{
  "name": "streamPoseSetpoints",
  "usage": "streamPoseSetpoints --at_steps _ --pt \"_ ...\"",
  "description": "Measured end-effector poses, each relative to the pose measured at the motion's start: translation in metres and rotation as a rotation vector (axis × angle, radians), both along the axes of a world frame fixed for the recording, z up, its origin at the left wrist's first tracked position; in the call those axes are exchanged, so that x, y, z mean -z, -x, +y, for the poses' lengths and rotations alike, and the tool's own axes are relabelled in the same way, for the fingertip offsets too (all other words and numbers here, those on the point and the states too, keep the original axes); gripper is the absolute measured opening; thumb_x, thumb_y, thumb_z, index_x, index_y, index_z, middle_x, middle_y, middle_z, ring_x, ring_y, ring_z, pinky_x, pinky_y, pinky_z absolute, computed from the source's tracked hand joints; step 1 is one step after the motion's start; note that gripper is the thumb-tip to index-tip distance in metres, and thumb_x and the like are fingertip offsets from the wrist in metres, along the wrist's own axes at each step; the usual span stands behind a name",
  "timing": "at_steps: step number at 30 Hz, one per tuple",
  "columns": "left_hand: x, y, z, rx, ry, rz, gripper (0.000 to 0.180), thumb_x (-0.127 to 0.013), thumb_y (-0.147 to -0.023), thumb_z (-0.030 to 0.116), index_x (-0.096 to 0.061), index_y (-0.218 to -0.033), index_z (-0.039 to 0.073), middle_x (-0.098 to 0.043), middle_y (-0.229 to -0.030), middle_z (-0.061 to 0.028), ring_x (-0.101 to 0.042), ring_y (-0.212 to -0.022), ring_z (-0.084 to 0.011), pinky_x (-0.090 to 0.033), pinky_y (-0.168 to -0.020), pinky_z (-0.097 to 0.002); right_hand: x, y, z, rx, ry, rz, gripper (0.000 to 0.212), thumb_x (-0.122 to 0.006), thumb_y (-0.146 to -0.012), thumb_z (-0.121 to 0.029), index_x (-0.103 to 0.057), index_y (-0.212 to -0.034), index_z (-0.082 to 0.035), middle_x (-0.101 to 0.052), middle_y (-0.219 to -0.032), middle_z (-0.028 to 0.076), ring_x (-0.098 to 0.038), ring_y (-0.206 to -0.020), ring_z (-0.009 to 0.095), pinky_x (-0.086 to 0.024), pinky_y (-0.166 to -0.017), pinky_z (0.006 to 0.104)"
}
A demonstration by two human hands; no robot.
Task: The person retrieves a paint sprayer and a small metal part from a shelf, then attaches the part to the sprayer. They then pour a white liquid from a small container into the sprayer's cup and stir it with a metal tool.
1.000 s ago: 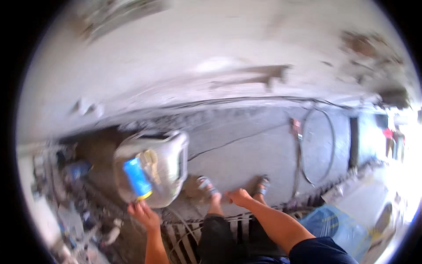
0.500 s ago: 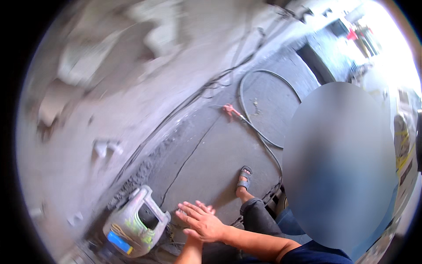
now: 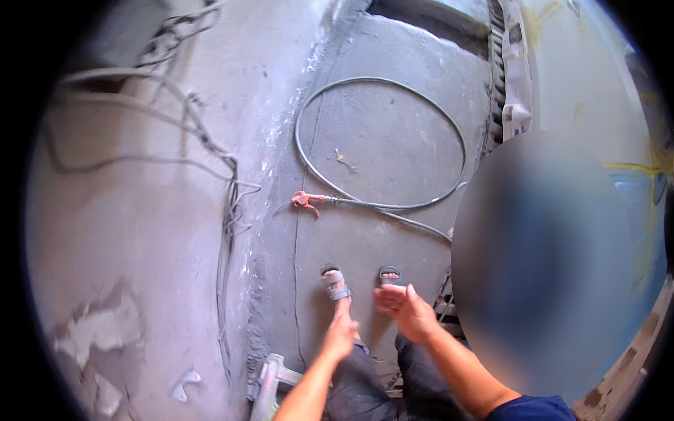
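Observation:
My right hand [image 3: 411, 313] is raised above the floor over my right sandal [image 3: 390, 274], its fingers stretched out and nothing in it. Lower and to the left, my left hand [image 3: 340, 337] is in front of my left leg, smeared by motion, so its fingers do not show clearly. The hands are apart. Ahead of my feet lies a red air blow gun [image 3: 303, 201] on the concrete floor, joined to a looped grey hose [image 3: 460, 133]. Neither hand touches it.
Cables [image 3: 228, 238] hang and run along the rough wall [image 3: 140, 231] at left. A pale, paint-marked frame [image 3: 270, 382], perhaps a stool, stands by my left forearm. At right is a pale panel [image 3: 572, 77] with yellow tape; a blurred oval hides part of that side.
My hands were together at the lower left; they have parted, the right one moving right. My view has turned, bringing both feet and the whole hose loop into sight.

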State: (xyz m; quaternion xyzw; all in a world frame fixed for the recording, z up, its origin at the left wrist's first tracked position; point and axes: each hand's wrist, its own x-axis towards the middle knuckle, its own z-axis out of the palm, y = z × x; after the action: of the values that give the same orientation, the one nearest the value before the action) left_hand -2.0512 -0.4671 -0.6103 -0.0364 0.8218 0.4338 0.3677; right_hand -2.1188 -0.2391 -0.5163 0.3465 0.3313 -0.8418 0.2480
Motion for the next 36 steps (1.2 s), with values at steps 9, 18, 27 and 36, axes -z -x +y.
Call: streamPoseSetpoints --at_steps 9,18,27,36 --pt "0.267 0.251 -0.036 -0.540 0.083 -0.252 0.017 -0.050 -0.096 0.024 -0.055 -0.095 0.008 -0.058 -0.071 -0.0018 -0.053 -0.059 -0.0104 -0.044 -0.049 -0.0260 0.146 -0.131 0.016 -0.778 -0.670 -0.373 0.045 -0.060 -0.087 -0.029 -0.055 -0.122 0.000 -0.061 -0.113 0.021 -0.059 -0.108 0.032 -0.045 -0.092 0.0369" --pt "0.430 0.359 0.012 -1.009 0.167 -0.558 0.032 -0.046 -0.094 0.033 -0.055 -0.070 0.014 -0.054 -0.067 0.0015 -0.051 -0.059 -0.0117 -0.040 -0.047 -0.0237 0.155 -0.111 0.031 -0.469 -0.570 -0.390 0.041 -0.060 -0.089 -0.028 -0.056 -0.120 -0.001 -0.063 -0.106 0.017 -0.064 -0.095 0.026 -0.050 -0.084 0.0341" --pt "0.311 0.262 0.022 -1.271 -0.298 -0.217 0.008 -0.042 -0.091 0.012 -0.037 -0.088 0.018 -0.045 -0.080 0.0004 -0.046 -0.070 -0.0132 -0.044 -0.068 -0.0315 0.148 -0.114 0.015 -0.503 -0.598 -0.430 0.043 -0.056 -0.090 -0.030 -0.055 -0.120 0.000 -0.064 -0.109 0.019 -0.062 -0.101 0.031 -0.048 -0.087 0.0376" --pt "-0.054 0.149 0.065 -0.421 -0.222 0.052 0.025 -0.050 -0.096 0.019 -0.054 -0.081 -0.001 -0.058 -0.080 -0.0067 -0.058 -0.075 -0.0156 -0.051 -0.072 -0.0296 -0.032 -0.033 -0.018 -0.156 -1.337 0.287 0.047 -0.060 -0.086 -0.023 -0.048 -0.126 -0.001 -0.054 -0.122 0.019 -0.051 -0.114 0.035 -0.042 -0.095 0.0421"
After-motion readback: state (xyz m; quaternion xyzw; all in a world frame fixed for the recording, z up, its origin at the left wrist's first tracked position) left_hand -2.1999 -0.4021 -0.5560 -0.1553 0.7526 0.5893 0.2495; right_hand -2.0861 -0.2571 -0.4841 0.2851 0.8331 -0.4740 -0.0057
